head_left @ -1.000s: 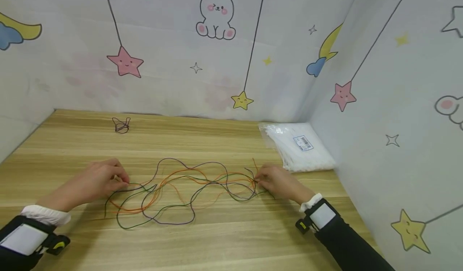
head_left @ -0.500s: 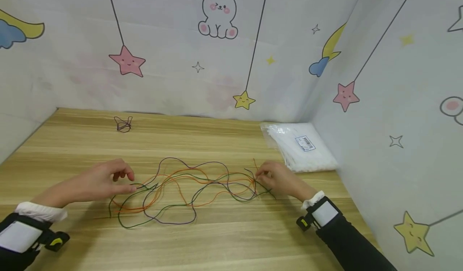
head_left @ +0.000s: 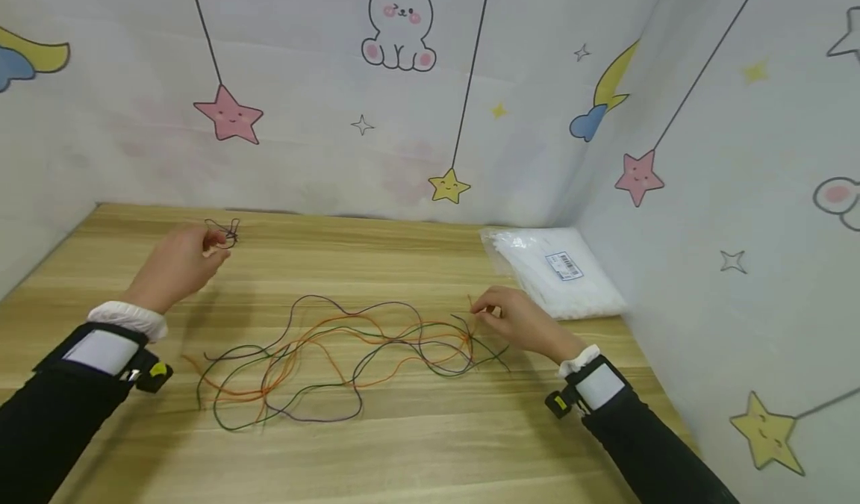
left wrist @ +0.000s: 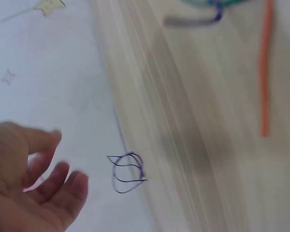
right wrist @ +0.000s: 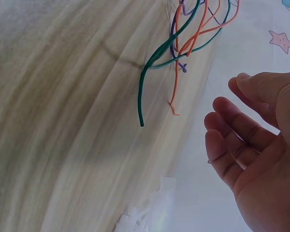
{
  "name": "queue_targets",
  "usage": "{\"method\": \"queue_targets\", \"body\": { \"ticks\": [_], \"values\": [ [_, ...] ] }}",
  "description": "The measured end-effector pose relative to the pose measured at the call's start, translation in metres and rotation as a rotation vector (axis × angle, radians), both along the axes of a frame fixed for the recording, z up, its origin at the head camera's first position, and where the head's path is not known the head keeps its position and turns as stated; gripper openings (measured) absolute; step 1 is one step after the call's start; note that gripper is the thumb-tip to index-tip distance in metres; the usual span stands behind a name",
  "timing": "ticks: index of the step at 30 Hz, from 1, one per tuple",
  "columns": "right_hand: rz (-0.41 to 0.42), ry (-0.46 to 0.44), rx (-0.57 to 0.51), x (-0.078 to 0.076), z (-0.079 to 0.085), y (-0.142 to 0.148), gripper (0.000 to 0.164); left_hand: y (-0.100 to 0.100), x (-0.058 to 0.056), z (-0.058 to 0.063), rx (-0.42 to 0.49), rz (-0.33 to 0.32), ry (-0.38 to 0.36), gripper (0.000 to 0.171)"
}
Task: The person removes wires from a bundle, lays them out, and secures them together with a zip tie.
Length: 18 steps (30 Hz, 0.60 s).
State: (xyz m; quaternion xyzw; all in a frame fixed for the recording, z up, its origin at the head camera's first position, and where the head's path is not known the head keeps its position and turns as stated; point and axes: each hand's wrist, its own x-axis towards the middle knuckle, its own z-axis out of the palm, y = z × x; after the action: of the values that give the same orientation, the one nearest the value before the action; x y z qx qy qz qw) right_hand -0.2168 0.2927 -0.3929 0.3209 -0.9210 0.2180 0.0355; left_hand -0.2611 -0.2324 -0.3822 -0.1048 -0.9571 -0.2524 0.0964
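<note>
In the head view a loose tangle of thin orange, green and dark purple wires (head_left: pixel 398 338) lies across the middle of the table. My left hand (head_left: pixel 176 266) is beside a small dark purple wire coil (head_left: pixel 232 234) at the back left. In the left wrist view its fingers are loosely bent, nothing is between them, and the coil (left wrist: pixel 129 166) is apart from them. My right hand (head_left: pixel 520 321) hovers by the tangle's right end. The right wrist view shows that hand (right wrist: pixel 261 154) with relaxed fingers, away from the green wire end (right wrist: pixel 140 96).
A clear plastic bag (head_left: pixel 558 280) with white contents and a barcode label lies at the back right, just behind my right hand. Printed fabric walls (head_left: pixel 322 168) close in the table (head_left: pixel 376 459) at the back and right.
My left hand has left the tangle's left end and moved back to the small coil. My right hand has drawn slightly up off the right end of the wires, its fingers loosening.
</note>
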Motion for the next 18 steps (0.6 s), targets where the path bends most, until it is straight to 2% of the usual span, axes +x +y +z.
{"method": "queue_targets", "body": {
  "ticks": [4, 7, 9, 11, 14, 16, 18],
  "values": [
    [0.017, 0.005, -0.006, -0.006, 0.0, -0.009, 0.012, -0.008, -0.029, -0.006, 0.051, 0.211, -0.005, 0.053],
    [0.025, 0.005, -0.005, -0.01, 0.0, -0.016, 0.012, -0.015, -0.045, -0.015, 0.081, 0.352, -0.073, 0.072],
    [0.023, -0.008, 0.0, -0.011, 0.0, -0.02, 0.013, -0.022, -0.053, -0.022, 0.091, 0.421, -0.124, 0.082],
    [0.014, -0.029, 0.004, -0.012, 0.002, -0.025, 0.014, -0.03, -0.059, -0.03, 0.093, 0.462, -0.175, 0.085],
    [0.006, -0.051, 0.007, -0.014, 0.004, -0.03, 0.015, -0.043, -0.065, -0.041, 0.05, 0.493, -0.212, 0.077],
    [0.008, -0.055, 0.006, -0.016, 0.006, -0.033, 0.015, -0.048, -0.066, -0.044, 0.014, 0.489, -0.209, 0.065],
    [0.012, -0.052, 0.007, -0.018, 0.007, -0.034, 0.014, -0.05, -0.067, -0.045, -0.021, 0.454, -0.158, 0.048]
  ]
}}
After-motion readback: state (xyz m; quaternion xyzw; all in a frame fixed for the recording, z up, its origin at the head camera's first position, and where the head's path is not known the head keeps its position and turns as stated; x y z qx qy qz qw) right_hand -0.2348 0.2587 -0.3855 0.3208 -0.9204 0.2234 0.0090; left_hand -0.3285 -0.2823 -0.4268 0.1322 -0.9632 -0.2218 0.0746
